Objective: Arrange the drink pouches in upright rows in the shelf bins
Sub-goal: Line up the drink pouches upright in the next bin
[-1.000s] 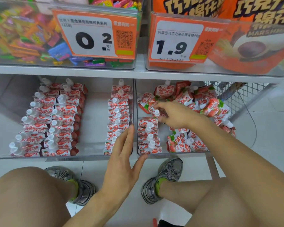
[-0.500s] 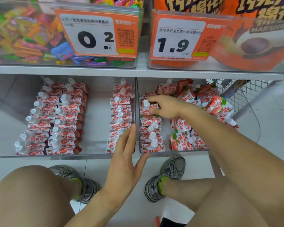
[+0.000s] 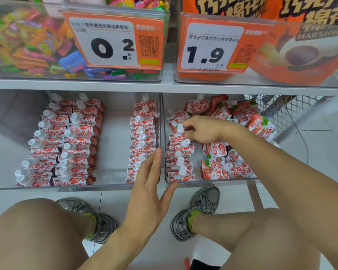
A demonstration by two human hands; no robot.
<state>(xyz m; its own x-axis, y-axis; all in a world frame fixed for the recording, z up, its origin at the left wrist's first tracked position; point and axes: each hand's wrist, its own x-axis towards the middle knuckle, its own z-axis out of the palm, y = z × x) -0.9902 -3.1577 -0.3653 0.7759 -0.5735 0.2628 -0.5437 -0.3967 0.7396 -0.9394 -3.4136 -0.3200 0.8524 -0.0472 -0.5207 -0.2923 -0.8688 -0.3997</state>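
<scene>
Clear plastic bins sit side by side on the low shelf, and the person crouches in front of them. In the left bin (image 3: 113, 152) three rows of red-and-white drink pouches stand upright, white caps up: two rows (image 3: 62, 145) close together toward the left wall, one row (image 3: 142, 137) against the right wall. The right bin (image 3: 164, 133) has one tidy row (image 3: 180, 158) along its left wall and a loose heap (image 3: 232, 133) of the same pouches lying any which way over the rest of it. The right hand (image 3: 203, 129) reaches into that bin, its fingers (image 3: 185, 126) curled and pinching the capped pouch (image 3: 179, 133) at the far end of the tidy row. The left hand (image 3: 148, 193) is held flat in front of the bins' front edges, fingers straight and close together, thumb spread, holding nothing. Above, two orange price tags (image 3: 113, 43) front bins of candy (image 3: 27, 41) and marshmallow packs (image 3: 304, 51).
</scene>
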